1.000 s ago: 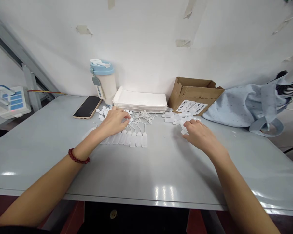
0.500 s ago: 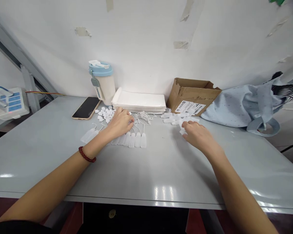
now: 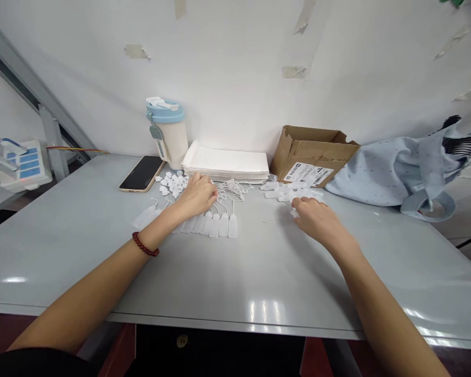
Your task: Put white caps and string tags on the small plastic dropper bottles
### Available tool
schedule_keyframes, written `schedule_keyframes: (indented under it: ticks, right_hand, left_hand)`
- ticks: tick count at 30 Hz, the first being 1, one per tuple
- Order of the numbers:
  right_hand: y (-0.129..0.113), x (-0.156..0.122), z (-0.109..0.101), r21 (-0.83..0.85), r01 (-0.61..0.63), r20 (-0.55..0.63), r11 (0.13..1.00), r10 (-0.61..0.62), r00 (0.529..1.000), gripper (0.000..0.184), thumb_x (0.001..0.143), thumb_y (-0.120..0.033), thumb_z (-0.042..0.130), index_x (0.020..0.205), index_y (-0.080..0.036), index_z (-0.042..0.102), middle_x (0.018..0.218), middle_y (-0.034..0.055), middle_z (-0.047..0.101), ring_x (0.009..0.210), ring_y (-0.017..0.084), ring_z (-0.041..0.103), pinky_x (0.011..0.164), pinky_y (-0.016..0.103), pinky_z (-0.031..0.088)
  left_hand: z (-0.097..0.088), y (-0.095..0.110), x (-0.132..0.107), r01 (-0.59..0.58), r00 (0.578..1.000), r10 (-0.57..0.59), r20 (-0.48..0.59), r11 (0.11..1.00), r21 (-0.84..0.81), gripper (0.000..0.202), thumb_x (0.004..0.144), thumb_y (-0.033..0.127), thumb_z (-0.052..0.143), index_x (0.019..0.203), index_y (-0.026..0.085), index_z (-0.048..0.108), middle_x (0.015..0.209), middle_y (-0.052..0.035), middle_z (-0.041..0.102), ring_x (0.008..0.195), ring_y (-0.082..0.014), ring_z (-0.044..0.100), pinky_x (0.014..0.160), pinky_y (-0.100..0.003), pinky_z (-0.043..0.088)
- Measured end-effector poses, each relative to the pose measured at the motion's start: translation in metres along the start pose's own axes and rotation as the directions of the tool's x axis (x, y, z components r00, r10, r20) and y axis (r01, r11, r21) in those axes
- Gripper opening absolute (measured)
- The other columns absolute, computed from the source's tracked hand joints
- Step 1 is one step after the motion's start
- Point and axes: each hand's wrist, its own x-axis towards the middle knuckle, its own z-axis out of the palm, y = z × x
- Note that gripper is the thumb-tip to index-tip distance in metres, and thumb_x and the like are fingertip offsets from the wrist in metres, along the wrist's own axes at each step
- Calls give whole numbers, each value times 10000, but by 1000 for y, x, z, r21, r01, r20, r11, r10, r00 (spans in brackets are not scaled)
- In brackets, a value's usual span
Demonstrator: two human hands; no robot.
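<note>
My left hand [image 3: 198, 195] is closed, its fingers curled down between a pile of small white clips [image 3: 173, 183] and a tangle of white cords [image 3: 234, 189]; what its fingertips grip is hidden. Below it lies a row of translucent plastic sleeves with cord loops [image 3: 223, 225], partly covered by my wrist. My right hand [image 3: 316, 217] is at the near edge of a pile of loose translucent sleeves [image 3: 273, 193]. One translucent sleeve [image 3: 294, 213] shows between its thumb and forefinger, mostly hidden by the hand.
Along the wall stand a phone [image 3: 142, 174] lying flat, a blue-lidded tumbler [image 3: 172, 139], a stack of white paper [image 3: 227, 161], an open cardboard box [image 3: 310, 157] and a light blue cloth bag [image 3: 377, 173]. The grey table's front edge [image 3: 220, 324] runs before me.
The left fingers have curled in more tightly near the cords. The right hand has hardly moved at the loose sleeves. The whole view has shifted slightly.
</note>
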Motion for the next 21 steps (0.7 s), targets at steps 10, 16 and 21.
schedule_keyframes:
  ticks: [10,16,21]
  right_hand:
    - [0,1,5,4,4,-26,1000,-4,1000,224,860,-50,453,1008,-122,604,1007,151,641,973,277,589,718,332,397]
    - [1,2,3,37,5,-42,999,-4,999,225,871,-65,462,1038,-102,608,1053,166,638,981,292,606,736,352,426]
    - [-4,3,8,453,189,-274,872,-65,959,222,844,-135,563,1064,-124,597,1056,120,664,920,245,644,770,349,481]
  left_hand:
    - [-17,-5,7,115,977,-141,-159,981,-159,151,867,207,426,803,177,559,838,-79,571,852,-241,487,817,-410,394]
    - [-30,3,6,137,900,-365,-237,754,-642,72,873,219,462,828,180,502,871,-48,647,726,-148,562,705,-310,443]
    - [-41,27,-7,109,921,-390,6,242,-964,139,850,281,569,800,161,520,881,-60,638,762,-139,586,745,-310,464]
